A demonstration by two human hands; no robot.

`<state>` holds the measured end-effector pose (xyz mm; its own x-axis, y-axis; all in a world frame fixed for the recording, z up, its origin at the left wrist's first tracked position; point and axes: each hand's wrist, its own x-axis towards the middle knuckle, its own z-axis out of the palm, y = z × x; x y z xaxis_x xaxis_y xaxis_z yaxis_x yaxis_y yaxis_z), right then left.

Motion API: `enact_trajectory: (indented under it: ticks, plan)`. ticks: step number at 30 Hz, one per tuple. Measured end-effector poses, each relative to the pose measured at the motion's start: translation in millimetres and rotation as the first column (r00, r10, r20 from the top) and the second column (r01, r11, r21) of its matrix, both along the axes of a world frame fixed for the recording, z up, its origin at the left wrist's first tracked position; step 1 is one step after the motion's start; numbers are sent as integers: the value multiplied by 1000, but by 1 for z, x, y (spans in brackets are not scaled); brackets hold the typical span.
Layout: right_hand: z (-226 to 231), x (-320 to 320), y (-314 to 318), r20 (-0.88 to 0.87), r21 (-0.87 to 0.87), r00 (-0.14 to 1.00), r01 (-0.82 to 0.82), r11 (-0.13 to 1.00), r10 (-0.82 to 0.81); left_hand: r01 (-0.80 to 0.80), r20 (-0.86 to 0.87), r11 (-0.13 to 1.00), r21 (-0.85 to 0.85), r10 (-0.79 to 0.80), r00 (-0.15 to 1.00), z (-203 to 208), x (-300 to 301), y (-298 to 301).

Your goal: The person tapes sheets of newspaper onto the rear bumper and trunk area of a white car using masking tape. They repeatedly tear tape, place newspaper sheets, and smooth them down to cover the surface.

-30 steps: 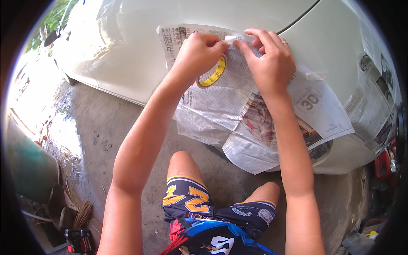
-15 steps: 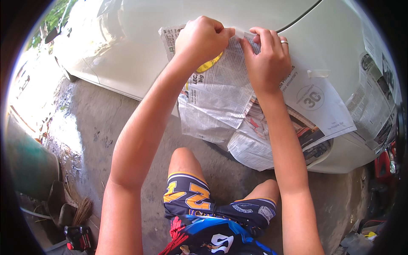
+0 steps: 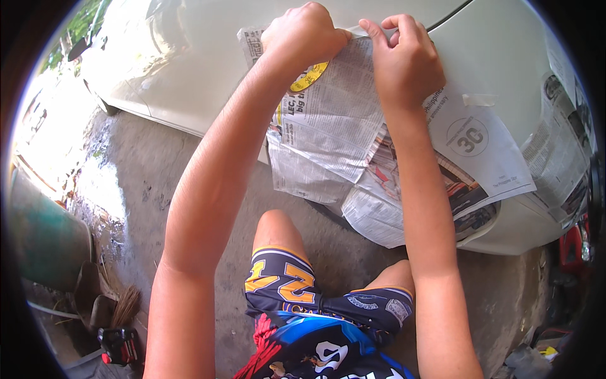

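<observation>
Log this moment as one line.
left hand: at newspaper top edge; right hand: same edge; tape roll: below left hand; newspaper: against white car

left forearm (image 3: 221, 158) and right forearm (image 3: 426, 183) stretched forward, left hand grip (image 3: 349, 36) tightly curled, right hand grip (image 3: 380, 30) loosely bent, thumb (image 3: 371, 30) apart from its fingers (image 3: 411, 28)

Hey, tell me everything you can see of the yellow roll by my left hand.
The roll shows only in part: a curved, bright yellow band with dark printed marks, apparently its inner core. Its material isn't clear. It sits tilted just below your left hand, which hides its upper side, and in front of the newspaper. How it's gripped, and whether it touches the paper, I can't tell.
</observation>
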<state>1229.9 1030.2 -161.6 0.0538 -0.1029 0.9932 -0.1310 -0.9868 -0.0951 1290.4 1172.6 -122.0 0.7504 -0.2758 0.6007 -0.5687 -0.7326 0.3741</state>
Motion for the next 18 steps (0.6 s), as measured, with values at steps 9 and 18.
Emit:
enact_trajectory:
  ticks: [9,18]
  plan:
    - [-7,10,1,91,-122,995,45,992,-34,193,-222,973,-126,-217,951,1,9,12]
    - [-21,18,24,129,-3,989,74,997,-73,-100,173,989,111,80,982,-15,-24,-8]
